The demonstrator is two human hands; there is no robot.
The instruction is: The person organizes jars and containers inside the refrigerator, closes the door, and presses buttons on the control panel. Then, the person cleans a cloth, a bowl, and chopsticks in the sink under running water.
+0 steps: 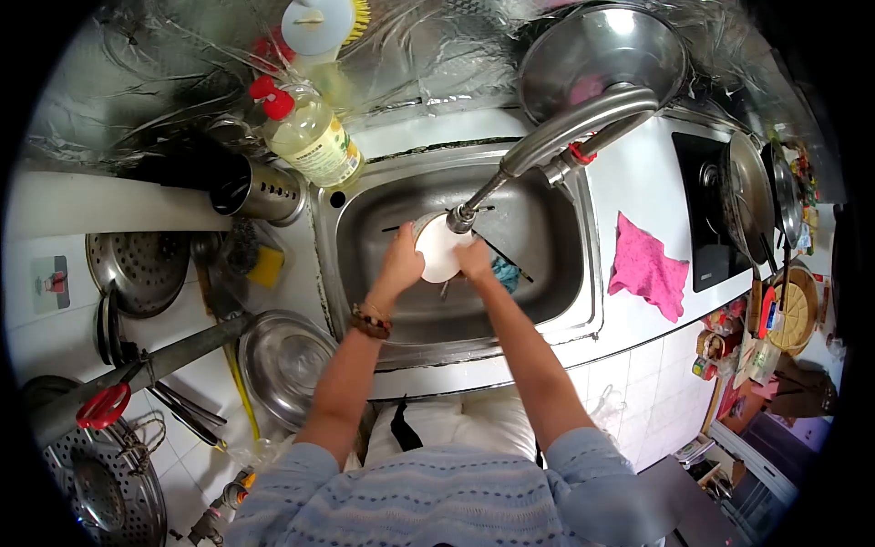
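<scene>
A white bowl (439,252) is tipped with its inside towards me, under the faucet spout (461,218) and over the steel sink (556,301). My left hand (402,263) grips its left rim; a beaded bracelet circles that wrist. At the right rim, my right hand (473,260) holds the bowl, its fingers slightly blurred and partly over the inside. Below the bowl, chopsticks (510,260) and a teal cloth (504,274) lie on the sink floor, partly hidden by the bowl and my right hand.
A soap bottle (314,137) with a red cap stands behind the sink's left corner. A steel utensil holder (273,190) is left of it. To the right lie a pink cloth (647,267) and a cooktop (706,214) with a pan. A large steel bowl (602,59) leans at the back.
</scene>
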